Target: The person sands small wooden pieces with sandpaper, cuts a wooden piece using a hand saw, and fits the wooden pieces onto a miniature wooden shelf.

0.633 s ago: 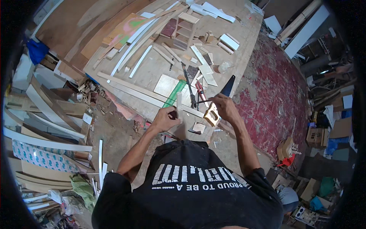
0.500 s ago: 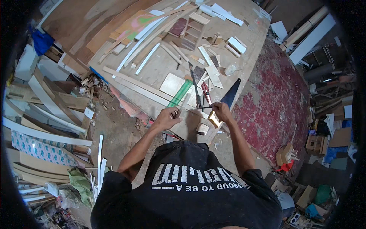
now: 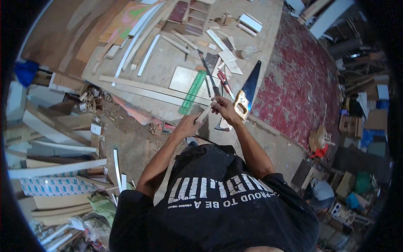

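A short pale wood strip (image 3: 204, 113) is gripped in my left hand (image 3: 187, 125), its free end pointing up toward the table. My right hand (image 3: 226, 111) is closed, with its fingertips pinched against or just beside that free end; whatever thin thing may be between them cannot be made out. Just beyond lies a green transparent ruler (image 3: 193, 93), partly over a pale square board (image 3: 179, 80). A long dark file-like tool (image 3: 207, 67) and a red-handled tool (image 3: 225, 82) rest near my right fingers. The handsaw (image 3: 251, 82) lies to their right, its handle toward me.
The worktable (image 3: 161, 63) carries long wood strips (image 3: 138, 89), offcuts (image 3: 226, 59) and a small compartmented wooden piece (image 3: 197, 19). Stacked boards and curved wood (image 3: 54, 122) crowd the left. At right are a worn red floor (image 3: 289, 92) and cardboard boxes (image 3: 349, 126).
My right hand has moved left to the wood strip's end; the dark thin rod it held is no longer distinct. The saw's handle now shows fully. The view has shifted.
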The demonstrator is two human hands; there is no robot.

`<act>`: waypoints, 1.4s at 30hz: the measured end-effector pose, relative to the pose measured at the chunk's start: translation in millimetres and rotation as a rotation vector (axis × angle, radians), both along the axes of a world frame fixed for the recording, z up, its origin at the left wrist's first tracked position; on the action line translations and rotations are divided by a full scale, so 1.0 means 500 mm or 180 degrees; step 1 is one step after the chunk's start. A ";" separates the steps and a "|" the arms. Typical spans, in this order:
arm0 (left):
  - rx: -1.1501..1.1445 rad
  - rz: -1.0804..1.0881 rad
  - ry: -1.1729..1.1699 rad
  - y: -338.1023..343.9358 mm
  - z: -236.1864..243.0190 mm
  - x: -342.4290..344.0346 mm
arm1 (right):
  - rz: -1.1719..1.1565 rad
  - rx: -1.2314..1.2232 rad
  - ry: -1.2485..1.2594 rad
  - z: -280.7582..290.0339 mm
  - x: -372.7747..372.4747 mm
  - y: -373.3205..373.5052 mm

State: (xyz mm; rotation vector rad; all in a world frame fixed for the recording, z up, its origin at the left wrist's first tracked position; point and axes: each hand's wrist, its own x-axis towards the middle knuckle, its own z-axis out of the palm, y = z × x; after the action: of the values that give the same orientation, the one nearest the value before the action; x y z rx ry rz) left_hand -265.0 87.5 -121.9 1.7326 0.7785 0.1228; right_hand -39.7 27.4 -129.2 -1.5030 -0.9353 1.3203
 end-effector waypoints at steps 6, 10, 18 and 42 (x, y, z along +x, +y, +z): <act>0.0838 0.0273 0.0174 -0.001 -0.107 0.016 | -0.1768 -0.0422 0.0584 -0.059 0.029 -0.134; 0.2435 0.0224 0.0362 -0.005 -0.135 0.071 | -0.2352 -0.0798 0.0987 -0.064 0.041 -0.227; 0.1073 -0.0998 0.0235 -0.088 -0.074 0.169 | -0.1888 -0.0951 0.1351 -0.070 0.055 -0.261; 0.1808 -0.0242 0.0645 -0.251 -0.153 0.297 | -0.0832 0.0683 -0.1846 0.003 0.296 -0.242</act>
State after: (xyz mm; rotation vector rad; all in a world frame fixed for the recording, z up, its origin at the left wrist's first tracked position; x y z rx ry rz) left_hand -116.4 -38.2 -198.2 2.3378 0.8780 0.1251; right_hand 108.3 -93.4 -127.7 -1.7980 -1.1460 0.5780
